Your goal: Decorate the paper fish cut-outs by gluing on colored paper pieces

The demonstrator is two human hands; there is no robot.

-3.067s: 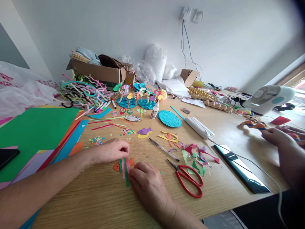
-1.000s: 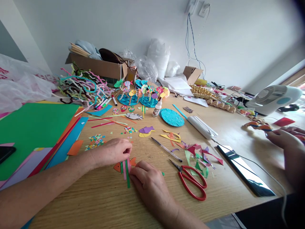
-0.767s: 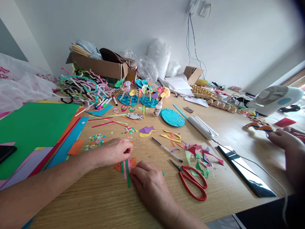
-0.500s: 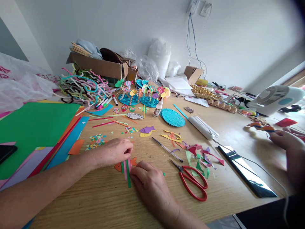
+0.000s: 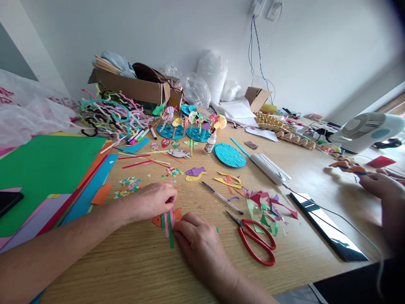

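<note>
An orange paper fish [image 5: 156,221] lies flat on the wooden table in front of me, crossed by narrow pink and green paper strips [image 5: 171,234] whose lower ends reach past its body. My left hand [image 5: 155,197] is closed, its fingers pinched at the upper ends of the strips. From the right, my right hand [image 5: 199,240] has curled fingers with the tips pressed on the fish's body near the tail, beside a strip. Both hands cover parts of the fish. To the right of my right hand rest red-handled scissors [image 5: 257,242] and a pen [image 5: 222,197].
Paper scraps [image 5: 265,211] and a phone [image 5: 327,228] lie to the right. Coloured paper sheets [image 5: 53,169] are stacked at left. Behind my hands are confetti [image 5: 128,186], purple and yellow paper fish [image 5: 195,172], a glue bottle [image 5: 210,143] and a blue disc [image 5: 229,155]. Another person's hand [image 5: 376,185] is at far right.
Hardly anything differs: both my hands stay at the striped fish in the same pose. The other person's hand at far right has shifted slightly.
</note>
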